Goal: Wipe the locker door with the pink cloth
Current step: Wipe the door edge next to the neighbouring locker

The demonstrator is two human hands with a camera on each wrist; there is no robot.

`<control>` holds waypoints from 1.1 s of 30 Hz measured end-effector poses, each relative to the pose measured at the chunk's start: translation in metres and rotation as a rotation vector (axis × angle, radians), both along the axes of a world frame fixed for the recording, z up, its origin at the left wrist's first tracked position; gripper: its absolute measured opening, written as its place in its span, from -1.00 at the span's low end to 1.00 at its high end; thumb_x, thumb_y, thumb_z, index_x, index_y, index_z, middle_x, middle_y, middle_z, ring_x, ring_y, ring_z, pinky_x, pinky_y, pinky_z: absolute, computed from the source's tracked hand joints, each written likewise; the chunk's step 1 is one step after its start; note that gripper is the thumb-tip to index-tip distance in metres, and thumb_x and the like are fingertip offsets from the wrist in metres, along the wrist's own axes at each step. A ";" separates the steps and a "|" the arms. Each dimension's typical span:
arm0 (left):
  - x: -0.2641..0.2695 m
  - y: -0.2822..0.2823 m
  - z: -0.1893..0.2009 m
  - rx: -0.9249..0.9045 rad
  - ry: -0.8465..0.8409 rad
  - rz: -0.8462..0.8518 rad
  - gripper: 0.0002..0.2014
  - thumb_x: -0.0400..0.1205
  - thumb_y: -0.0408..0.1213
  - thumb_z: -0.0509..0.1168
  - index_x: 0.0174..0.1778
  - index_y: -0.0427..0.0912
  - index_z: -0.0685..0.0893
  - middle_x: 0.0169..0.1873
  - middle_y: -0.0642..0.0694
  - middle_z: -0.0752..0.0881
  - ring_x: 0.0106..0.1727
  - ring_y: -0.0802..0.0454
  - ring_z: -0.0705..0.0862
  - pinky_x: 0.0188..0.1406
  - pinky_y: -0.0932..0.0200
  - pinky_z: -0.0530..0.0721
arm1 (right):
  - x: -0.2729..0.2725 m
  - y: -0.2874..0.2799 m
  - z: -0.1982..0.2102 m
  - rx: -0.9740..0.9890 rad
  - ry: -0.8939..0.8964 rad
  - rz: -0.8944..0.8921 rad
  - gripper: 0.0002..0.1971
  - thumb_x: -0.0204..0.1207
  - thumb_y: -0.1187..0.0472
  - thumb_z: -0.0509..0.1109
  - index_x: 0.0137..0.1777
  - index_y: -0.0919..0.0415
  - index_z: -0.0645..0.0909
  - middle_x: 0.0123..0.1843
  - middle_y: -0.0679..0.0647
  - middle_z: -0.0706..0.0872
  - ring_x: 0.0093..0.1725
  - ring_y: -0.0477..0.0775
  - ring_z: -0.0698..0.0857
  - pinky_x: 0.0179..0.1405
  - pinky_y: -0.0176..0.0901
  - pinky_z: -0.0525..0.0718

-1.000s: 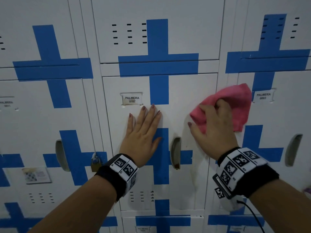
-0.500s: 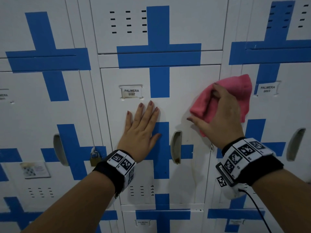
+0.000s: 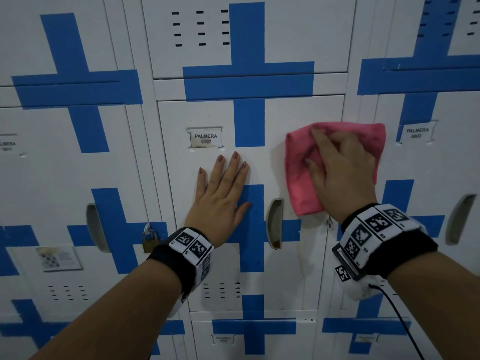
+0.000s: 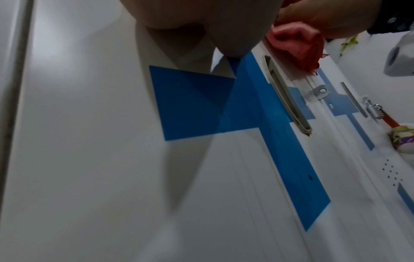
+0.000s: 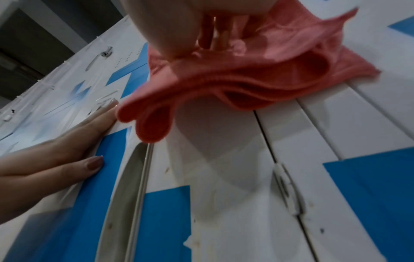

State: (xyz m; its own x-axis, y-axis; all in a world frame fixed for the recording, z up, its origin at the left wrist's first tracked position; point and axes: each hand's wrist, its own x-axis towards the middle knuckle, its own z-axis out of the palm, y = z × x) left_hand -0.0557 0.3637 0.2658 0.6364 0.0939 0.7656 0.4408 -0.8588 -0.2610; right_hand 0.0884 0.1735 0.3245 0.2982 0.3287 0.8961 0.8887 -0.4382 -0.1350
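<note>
White lockers (image 3: pixel 65 178), blue crosses. My left hand (image 3: pixel 220 203) flat on white metal locker door (image 3: pixel 176 178), fingers (image 3: pixel 235 168) straight. My right hand (image 3: pixel 342 178) fingers clamp folded pink cloth (image 3: pixel 298 183) to door.

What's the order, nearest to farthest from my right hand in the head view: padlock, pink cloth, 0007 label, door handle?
1. pink cloth, under the right hand.
2. door handle, lower left.
3. 0007 label, left.
4. padlock, far lower left.

Left hand (image 3: pixel 219 203) blocks leftward, door (image 3: pixel 288 268) bare below cloth (image 3: pixel 298 183)
</note>
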 end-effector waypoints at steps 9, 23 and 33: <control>0.001 0.001 0.000 0.002 0.009 0.008 -0.28 0.66 0.09 -0.02 0.64 -0.12 -0.16 0.64 -0.06 -0.17 0.64 -0.11 -0.27 0.54 -0.22 -0.26 | 0.004 0.006 -0.013 -0.251 0.017 -0.101 -0.28 0.61 -0.05 0.11 0.63 -0.01 -0.24 0.67 0.05 -0.28 0.62 0.22 -0.29 0.54 0.31 -0.20; 0.002 0.002 -0.002 0.005 0.027 0.032 -0.21 0.63 0.24 -0.08 0.64 -0.13 -0.23 0.61 -0.09 -0.36 0.63 -0.15 -0.30 0.53 -0.23 -0.33 | -0.005 0.007 -0.064 -0.380 0.041 0.062 -0.06 0.32 0.62 0.22 0.59 0.15 -0.20 0.62 0.03 -0.21 0.61 0.10 -0.23 0.53 0.02 -0.14; 0.005 -0.005 -0.006 -0.030 -0.009 0.020 -0.22 0.66 0.10 -0.06 0.60 -0.15 -0.38 0.61 -0.13 -0.36 0.62 -0.16 -0.33 0.54 -0.26 -0.22 | -0.008 -0.008 -0.073 -0.272 0.211 0.305 -0.22 0.47 0.58 0.18 0.57 0.04 -0.06 0.61 -0.13 -0.10 0.63 -0.09 -0.15 0.52 -0.40 -0.31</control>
